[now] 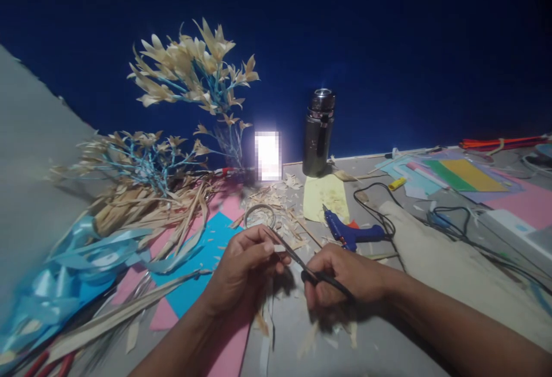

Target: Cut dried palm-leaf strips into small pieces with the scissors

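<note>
Between the thumb and fingers of my left hand (245,262) is a small pale strip (279,248); its material is hard to make out. My right hand (334,276) is closed around the dark handles of a pair of scissors (294,257). The blades point up and left, passing right beside the strip and my left fingertips. Whether they touch the strip I cannot tell. Below my left hand a thin whitish strip (264,348) runs down toward the near edge. Pale shavings (276,199) lie scattered beyond both hands, around a roll of tape (259,216).
A blue glue gun (356,232) with a black cord lies by a yellow paper (314,196). Behind stands a dark flask (318,135). Left are dried-husk flowers (185,72), light blue ribbon (56,291), and blue card (190,285). Cream cloth (448,273) and coloured sheets (466,174) lie right.
</note>
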Available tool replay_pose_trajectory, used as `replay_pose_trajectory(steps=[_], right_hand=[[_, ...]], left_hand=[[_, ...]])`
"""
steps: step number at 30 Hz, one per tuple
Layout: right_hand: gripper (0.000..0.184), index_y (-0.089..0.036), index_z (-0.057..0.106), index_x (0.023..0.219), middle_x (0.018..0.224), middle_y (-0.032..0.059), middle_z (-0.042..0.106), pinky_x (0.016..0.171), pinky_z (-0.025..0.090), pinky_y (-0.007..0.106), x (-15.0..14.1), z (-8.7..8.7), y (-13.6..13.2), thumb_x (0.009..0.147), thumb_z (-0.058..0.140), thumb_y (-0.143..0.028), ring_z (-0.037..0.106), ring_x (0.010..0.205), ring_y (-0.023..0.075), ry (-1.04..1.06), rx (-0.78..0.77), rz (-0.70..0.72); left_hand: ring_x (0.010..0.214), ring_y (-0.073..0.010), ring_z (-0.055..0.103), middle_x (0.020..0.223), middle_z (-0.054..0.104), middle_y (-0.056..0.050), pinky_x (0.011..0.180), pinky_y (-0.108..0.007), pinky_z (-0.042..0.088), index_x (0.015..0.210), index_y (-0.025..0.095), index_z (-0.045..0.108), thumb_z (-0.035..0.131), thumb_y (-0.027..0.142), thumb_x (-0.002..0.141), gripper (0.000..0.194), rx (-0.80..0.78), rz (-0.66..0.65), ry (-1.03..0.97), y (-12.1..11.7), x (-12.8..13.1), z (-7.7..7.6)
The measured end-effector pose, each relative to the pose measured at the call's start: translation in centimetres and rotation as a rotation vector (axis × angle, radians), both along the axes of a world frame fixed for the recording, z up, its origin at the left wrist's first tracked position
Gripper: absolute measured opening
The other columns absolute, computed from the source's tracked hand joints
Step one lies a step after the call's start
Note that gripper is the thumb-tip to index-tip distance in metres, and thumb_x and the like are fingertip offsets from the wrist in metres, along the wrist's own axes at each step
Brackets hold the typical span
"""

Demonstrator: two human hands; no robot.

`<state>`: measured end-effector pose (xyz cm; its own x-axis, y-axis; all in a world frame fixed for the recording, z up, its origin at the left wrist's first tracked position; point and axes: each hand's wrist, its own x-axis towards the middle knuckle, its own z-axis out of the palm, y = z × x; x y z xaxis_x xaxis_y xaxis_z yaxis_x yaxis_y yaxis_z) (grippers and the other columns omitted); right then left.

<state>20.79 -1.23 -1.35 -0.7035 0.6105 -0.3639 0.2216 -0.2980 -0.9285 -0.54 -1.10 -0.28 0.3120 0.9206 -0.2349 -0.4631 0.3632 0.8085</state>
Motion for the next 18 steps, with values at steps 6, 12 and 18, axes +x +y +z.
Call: replay_pose_trajectory(steps=[6,12,18], right_hand=[[0.045,-0.011,0.069,0.068,0.057,0.0012,0.062,0.043,0.037,0.016,0.0,0.1,0.0,0.073,0.078,-0.055,0.05,0.045,0.0072,-0.047,0.023,-0.003],[0.037,-0.012,0.067,0.064,0.053,-0.0015,0.059,0.04,0.032,0.015,-0.1,0.2,-0.1,0.073,0.078,-0.046,0.047,0.043,0.0061,-0.07,0.037,-0.012],[0.038,-0.013,0.064,0.063,0.054,-0.0007,0.06,0.042,0.035,0.016,0.2,0.3,-0.1,0.075,0.076,-0.047,0.05,0.045,0.0073,-0.075,0.059,0.003]], left_hand=[[0.057,-0.0118,0.061,0.057,0.06,0.001,0.055,-0.021,0.047,0.076,0.014,0.07,0.078,0.018,0.069,0.011,0.013,-0.012,-0.024,0.1,-0.1,0.0],[0.058,-0.013,0.061,0.058,0.062,0.0,0.059,-0.025,0.048,0.073,0.014,0.07,0.079,0.019,0.069,0.011,0.032,-0.043,-0.035,0.3,-0.5,0.1],[0.056,-0.0143,0.061,0.057,0.063,0.0,0.059,-0.028,0.047,0.07,0.014,0.067,0.082,0.019,0.069,0.015,0.033,-0.083,-0.031,0.6,-1.2,0.2]])
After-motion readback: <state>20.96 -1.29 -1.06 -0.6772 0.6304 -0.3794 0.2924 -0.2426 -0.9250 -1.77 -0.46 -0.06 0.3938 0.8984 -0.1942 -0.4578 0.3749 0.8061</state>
